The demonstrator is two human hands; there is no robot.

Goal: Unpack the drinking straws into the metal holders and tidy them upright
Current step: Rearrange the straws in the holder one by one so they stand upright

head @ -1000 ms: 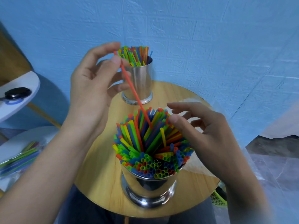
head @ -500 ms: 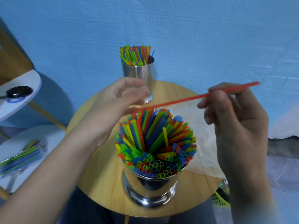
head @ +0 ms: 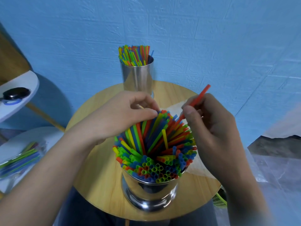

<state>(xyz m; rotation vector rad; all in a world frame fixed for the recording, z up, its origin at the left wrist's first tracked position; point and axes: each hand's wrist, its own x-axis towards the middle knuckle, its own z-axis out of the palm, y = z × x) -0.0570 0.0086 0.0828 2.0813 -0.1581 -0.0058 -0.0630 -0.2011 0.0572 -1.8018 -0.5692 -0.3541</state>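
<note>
Right hand [head: 211,128] pinches red straw [head: 202,93] — lower tip hidden among packed straws [head: 154,144].

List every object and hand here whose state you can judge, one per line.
near holder, upright, packed with straws
far holder, upright, holds straws
red straw, tilted, lower end among the near holder's straws
right hand, pinches the red straw
left hand, rests on the near holder's straw tops
straw bag, lying flat, straws inside

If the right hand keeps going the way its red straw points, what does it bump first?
Most likely the packed straws in the near metal holder; the red straw that the right hand pinches slants down-left into their tops. Depth is unclear.
</note>
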